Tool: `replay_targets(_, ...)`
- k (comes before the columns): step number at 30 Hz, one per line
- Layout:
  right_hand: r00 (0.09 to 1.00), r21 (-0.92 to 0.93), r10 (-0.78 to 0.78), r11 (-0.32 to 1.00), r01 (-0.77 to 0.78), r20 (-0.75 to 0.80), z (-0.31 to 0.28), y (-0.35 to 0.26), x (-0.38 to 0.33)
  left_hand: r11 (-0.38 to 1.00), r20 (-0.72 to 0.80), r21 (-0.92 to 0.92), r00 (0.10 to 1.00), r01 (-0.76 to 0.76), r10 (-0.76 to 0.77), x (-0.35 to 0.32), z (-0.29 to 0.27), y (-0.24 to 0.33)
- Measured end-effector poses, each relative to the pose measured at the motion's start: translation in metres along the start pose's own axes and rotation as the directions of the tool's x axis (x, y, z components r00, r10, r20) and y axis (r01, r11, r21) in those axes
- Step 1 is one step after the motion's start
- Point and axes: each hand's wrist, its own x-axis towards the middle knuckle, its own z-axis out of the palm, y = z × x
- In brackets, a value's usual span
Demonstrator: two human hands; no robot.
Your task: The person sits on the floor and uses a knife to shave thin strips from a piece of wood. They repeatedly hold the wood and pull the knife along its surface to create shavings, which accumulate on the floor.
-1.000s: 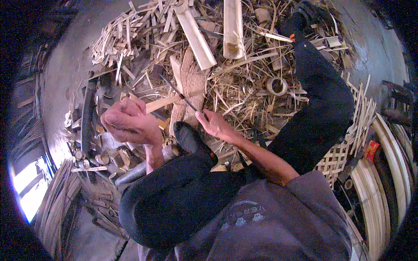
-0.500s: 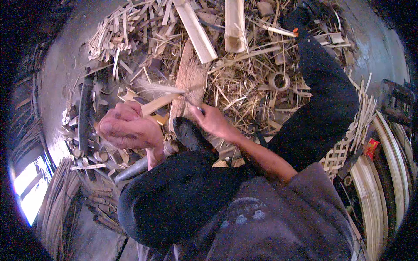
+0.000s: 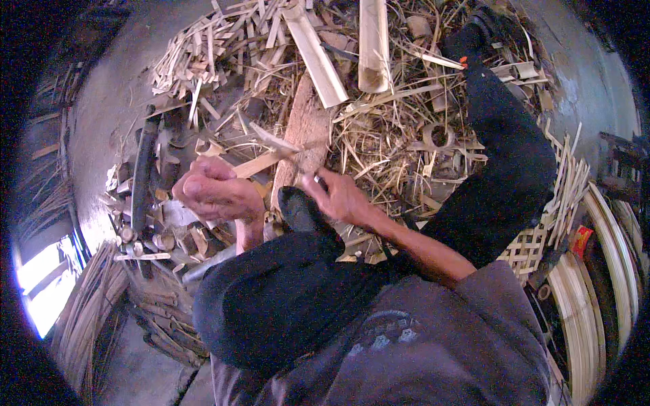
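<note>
My left hand (image 3: 220, 193) is closed in a fist around a flat, pale bamboo strip (image 3: 257, 164). The strip's far part lies across the edge of a long rough wooden board (image 3: 305, 111). Over that board my right hand (image 3: 344, 197) is closed on a small knife (image 3: 296, 162); its blade is thin and blurred, and its handle is mostly hidden by my fingers. Close to the blade, a thin pale sliver (image 3: 269, 137) sticks up from the strip's end. My dark-covered foot (image 3: 298, 208) is at the near end of the board, between my hands.
Split bamboo lengths (image 3: 315, 57) lie beyond the board. A heap of short slats (image 3: 196, 54) is at far left, shavings (image 3: 379, 135) to the right. A bamboo ring (image 3: 439, 137), dark pole (image 3: 143, 169), woven lattice (image 3: 525, 250) and long strips (image 3: 575, 311) surround me.
The scene has shifted slightly right and down in view. My right hand and the knife sit a little nearer the board's lower part, while my left hand keeps its hold on the strip.
</note>
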Motion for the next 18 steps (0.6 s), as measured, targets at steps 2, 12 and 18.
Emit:
replay_targets(2, 0.977, 0.081, -0.213, 0.974, 0.211, 0.026, -0.013, -0.032, -0.014, 0.999, -0.063, 0.028, 0.998, 0.033, -0.031, -0.005, 0.004, 0.001)
replay_targets(12, 0.993, -0.01, 0.06, 0.998, -0.062, -0.103, 0.005, 0.072, 0.033, 0.968, -0.013, 0.247, 0.999, -0.044, 0.049, -0.011, 0.0, -0.009)
replay_targets(18, 0.997, 0.078, -0.071, 0.995, 0.069, 0.027, -0.011, -0.012, -0.003, 0.999, -0.002, 0.043, 1.0, -0.023, 0.023, -0.006, -0.016, -0.017)
